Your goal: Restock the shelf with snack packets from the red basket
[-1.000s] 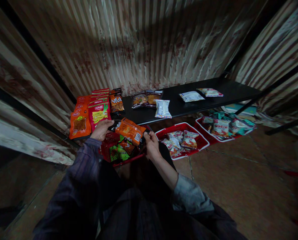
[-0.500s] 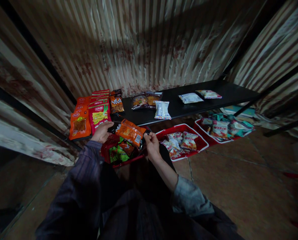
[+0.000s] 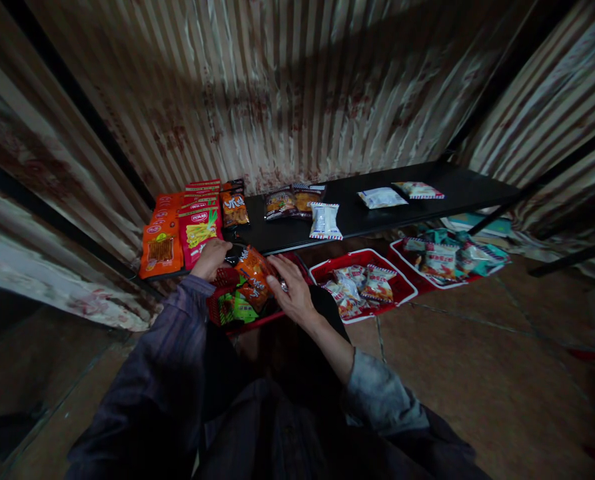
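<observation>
Above the left red basket (image 3: 250, 325), my left hand (image 3: 211, 260) pinches the dark top end of an orange and black snack bag (image 3: 255, 265). My right hand (image 3: 293, 291) lies against the bag's right side, fingers stretched out and not wrapped round it. Green snack packets (image 3: 237, 308) lie in the basket below. Just behind my left hand, a pink snack bag (image 3: 200, 223) and an orange snack bag (image 3: 162, 252) lie in overlapping rows on the shelf. Another orange and black bag (image 3: 235, 209) rests beside them.
The black shelf (image 3: 350, 227) runs across in front, holding brown packets (image 3: 293, 200) and white packets (image 3: 326, 221). Right of my knees stands a red basket (image 3: 404, 288) of white and red packets, then another basket (image 3: 450, 283) with teal ones. Striped curtains (image 3: 297, 87) hang behind.
My right hand has let go of the bag's end and now lies open against its side. The bag has swung from nearly level to hanging down toward the basket, still in my left hand.
</observation>
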`<state>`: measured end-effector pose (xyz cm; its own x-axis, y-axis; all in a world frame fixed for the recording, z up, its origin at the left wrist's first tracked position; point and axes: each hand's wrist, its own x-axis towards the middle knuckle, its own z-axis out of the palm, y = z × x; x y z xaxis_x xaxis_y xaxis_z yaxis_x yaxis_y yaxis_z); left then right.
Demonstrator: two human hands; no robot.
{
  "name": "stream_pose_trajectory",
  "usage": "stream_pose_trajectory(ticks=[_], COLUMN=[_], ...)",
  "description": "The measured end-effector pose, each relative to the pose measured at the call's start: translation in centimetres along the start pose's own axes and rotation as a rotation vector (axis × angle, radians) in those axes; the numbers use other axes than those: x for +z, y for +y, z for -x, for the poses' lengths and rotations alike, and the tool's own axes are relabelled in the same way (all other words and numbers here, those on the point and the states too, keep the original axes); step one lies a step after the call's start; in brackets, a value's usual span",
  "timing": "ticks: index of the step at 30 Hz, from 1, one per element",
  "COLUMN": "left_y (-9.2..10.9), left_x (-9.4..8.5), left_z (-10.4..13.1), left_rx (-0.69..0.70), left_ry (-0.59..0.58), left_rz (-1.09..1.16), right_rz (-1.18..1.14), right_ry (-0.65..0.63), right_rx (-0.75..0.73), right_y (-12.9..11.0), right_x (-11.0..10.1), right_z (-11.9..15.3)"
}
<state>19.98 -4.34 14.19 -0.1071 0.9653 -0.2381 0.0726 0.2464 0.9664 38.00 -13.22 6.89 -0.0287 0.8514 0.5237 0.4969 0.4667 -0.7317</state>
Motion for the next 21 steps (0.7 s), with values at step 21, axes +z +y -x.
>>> stream_pose_trajectory(ticks=[21], left_y=[0.0], left_x=[2.2], left_z=[1.5], left_rx=[0.047], left_ry=[-0.216], left_rz=[0.016], right_rz=[-0.879], right_ry=[0.2], right_rx=[0.574], right_y=[1.6], right_x=[1.1], right_z=[-0.3])
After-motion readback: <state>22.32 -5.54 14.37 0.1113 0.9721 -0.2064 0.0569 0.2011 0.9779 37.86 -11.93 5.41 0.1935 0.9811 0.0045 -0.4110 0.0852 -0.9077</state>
